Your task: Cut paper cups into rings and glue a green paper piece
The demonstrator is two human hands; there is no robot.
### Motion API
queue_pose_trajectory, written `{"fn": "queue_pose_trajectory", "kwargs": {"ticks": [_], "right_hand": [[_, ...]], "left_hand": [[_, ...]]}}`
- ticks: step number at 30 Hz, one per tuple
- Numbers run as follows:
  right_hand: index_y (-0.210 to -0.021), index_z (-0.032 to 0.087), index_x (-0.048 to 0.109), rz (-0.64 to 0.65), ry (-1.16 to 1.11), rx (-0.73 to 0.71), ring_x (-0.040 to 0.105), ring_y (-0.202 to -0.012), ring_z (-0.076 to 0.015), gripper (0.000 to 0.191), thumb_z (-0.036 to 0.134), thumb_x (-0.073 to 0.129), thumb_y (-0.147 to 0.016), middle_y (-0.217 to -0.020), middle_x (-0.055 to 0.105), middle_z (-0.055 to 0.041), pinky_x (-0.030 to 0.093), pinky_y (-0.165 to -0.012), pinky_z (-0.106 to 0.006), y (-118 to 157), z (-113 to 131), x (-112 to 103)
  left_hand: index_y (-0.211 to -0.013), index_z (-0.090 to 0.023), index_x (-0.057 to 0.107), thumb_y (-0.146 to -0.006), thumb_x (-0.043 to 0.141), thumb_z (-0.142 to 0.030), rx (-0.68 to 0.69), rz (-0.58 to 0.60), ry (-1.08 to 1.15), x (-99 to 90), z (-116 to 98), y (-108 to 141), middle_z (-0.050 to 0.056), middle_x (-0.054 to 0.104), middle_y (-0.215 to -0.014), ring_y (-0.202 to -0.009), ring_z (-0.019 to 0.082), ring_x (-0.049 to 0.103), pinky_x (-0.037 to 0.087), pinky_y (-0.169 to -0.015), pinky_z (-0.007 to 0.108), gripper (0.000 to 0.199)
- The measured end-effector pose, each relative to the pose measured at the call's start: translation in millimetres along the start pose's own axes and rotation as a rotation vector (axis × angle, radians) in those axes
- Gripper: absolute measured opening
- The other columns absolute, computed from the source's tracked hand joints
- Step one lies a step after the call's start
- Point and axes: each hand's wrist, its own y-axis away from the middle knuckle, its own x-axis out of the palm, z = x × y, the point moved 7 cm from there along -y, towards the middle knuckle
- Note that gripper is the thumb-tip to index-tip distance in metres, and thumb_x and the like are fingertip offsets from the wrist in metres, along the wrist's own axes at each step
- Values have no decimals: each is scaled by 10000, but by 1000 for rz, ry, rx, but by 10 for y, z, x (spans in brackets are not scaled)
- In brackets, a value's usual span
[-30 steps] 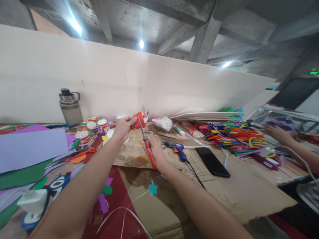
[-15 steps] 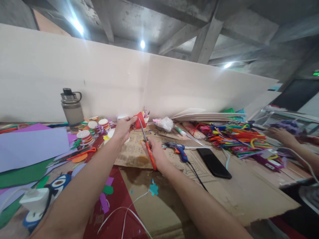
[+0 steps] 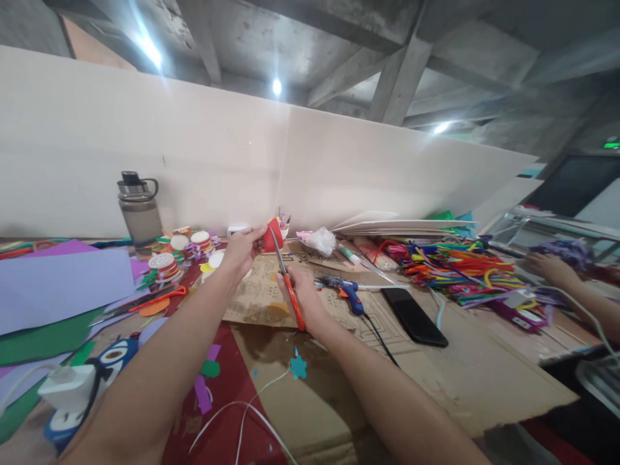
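Between the fingertips of my left hand is a small piece of red paper, held up above the cardboard. My right hand is wrapped round orange-handled scissors, their blades pointing up and away from me. The blades lie against the red paper; whether they are cutting into it I cannot tell. Just right of my right hand a blue hot glue gun rests on the cardboard. A blue flower-shaped cutout lies below my hands, close to a white cord.
At the left are a water bottle, paper sheets, more scissors and a power strip. A black phone lies right of the glue gun, with colourful pipe cleaners beyond. Another person's hand is at far right.
My hands and the scissors have barely moved; the red paper is tilted slightly differently against the blades. The view has shifted very slightly.
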Motion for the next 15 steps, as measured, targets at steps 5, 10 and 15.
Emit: {"fn": "queue_pose_trajectory", "kwargs": {"ticks": [5, 10, 15], "right_hand": [[-801, 197, 583, 25, -1, 1, 517, -603, -156, 223, 381, 467, -846, -681, 593, -11, 410, -593, -272, 6, 5, 6], [-776, 205, 554, 10, -12, 2, 522, -619, -164, 218, 388, 463, -852, -685, 595, -17, 419, -588, -278, 6, 53, -37], [-754, 210, 547, -5, -36, 28, 538, -652, -172, 212, 383, 460, -838, -702, 598, -18, 440, -615, -290, -14, 6, -17]], "left_hand": [[-672, -123, 639, -643, 808, -251, -7, -25, 23, -34, 13, -22, -1, 596, -568, -487, 78, 512, 414, -496, 204, 214], [-621, -124, 599, -615, 829, -233, 3, -31, -21, 13, 20, -3, -24, 538, -521, -465, 67, 468, 383, -476, 204, 254], [-631, -126, 604, -583, 841, -271, 33, -12, -11, 43, 10, 7, -11, 567, -556, -499, 80, 495, 423, -508, 217, 282]]}}
